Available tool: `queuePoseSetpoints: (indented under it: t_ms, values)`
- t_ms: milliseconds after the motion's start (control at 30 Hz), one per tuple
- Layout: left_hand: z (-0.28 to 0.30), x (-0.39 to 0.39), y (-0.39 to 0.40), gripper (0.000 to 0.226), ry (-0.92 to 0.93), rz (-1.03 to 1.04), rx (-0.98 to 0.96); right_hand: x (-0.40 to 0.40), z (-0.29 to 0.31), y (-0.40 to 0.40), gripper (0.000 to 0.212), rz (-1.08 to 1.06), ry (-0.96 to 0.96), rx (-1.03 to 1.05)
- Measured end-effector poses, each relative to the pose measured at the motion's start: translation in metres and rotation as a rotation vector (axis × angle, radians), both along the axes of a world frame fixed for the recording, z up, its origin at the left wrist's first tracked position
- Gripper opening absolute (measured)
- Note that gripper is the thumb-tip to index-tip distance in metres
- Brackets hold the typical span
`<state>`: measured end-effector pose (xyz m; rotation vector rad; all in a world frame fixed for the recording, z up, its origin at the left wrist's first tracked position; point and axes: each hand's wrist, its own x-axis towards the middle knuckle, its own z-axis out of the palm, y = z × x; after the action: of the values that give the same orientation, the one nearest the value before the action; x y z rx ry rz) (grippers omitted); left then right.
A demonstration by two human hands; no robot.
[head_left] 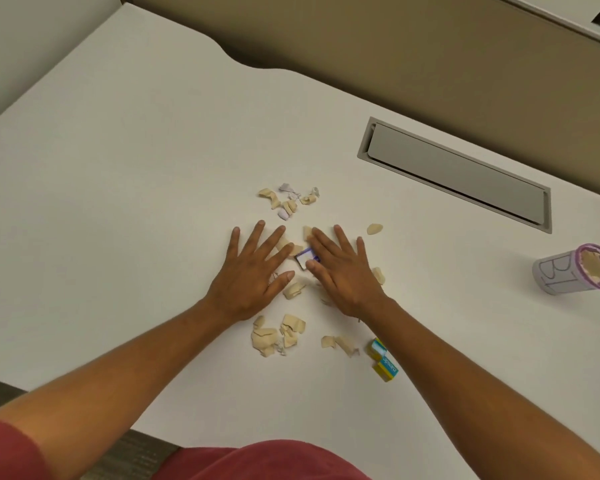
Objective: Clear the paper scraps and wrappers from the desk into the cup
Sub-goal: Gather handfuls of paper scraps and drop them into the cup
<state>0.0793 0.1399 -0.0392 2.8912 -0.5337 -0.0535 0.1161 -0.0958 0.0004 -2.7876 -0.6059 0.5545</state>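
At frame centre, the left hand (253, 271) and right hand (340, 268) lay flat with fingers spread, holding nothing, on scraps (293, 289) scattered over the surface (135, 202). Light and flimsy, these looked best raked together, then pinched. The cup (575, 270) lay tipped at far right.

left hand (248, 271) flat | right hand (340, 268) flat | paper scraps (277, 334) between | cup (568, 271) right

Desk (125, 188): smooth matt off-white laminate, with a matt grey plastic-looking hatch (456, 174) at upper right. Scraps (277, 336) at centre: thin torn tan paper, curled and matt; box (384, 360) at lower centre-right is printed yellow-blue card, slightly glossy. Cup (565, 271) at right edge: matt white paper, purple rim.
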Motion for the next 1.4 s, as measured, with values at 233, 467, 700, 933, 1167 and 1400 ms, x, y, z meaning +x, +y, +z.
queuePoseSetpoints:
  t_ms: [233,467,700,933,1167,1400]
  values:
    - [-0.005,-0.033,0.008,0.07,0.006,0.127,-0.128,-0.057,-0.008,-0.035,0.063,-0.21,-0.041,0.117]
    - [-0.006,-0.065,-0.017,0.051,-0.053,0.051,-0.322,-0.09,-0.01,-0.026,0.05,-0.285,-0.187,0.248]
    - [-0.005,-0.069,-0.024,0.073,0.018,0.162,-0.212,0.001,-0.005,-0.073,0.057,-0.472,-0.138,0.209]
    - [-0.008,-0.065,-0.068,0.075,0.073,0.083,-0.059,-0.028,-0.009,-0.069,0.06,-0.221,-0.048,0.067]
    - [0.002,-0.06,-0.09,0.079,0.143,0.113,-0.108,-0.094,-0.01,-0.042,0.052,-0.237,-0.01,0.282]
    - [-0.002,-0.078,-0.035,0.09,0.088,0.006,-0.355,-0.092,0.008,-0.068,0.068,-0.375,-0.002,0.38]
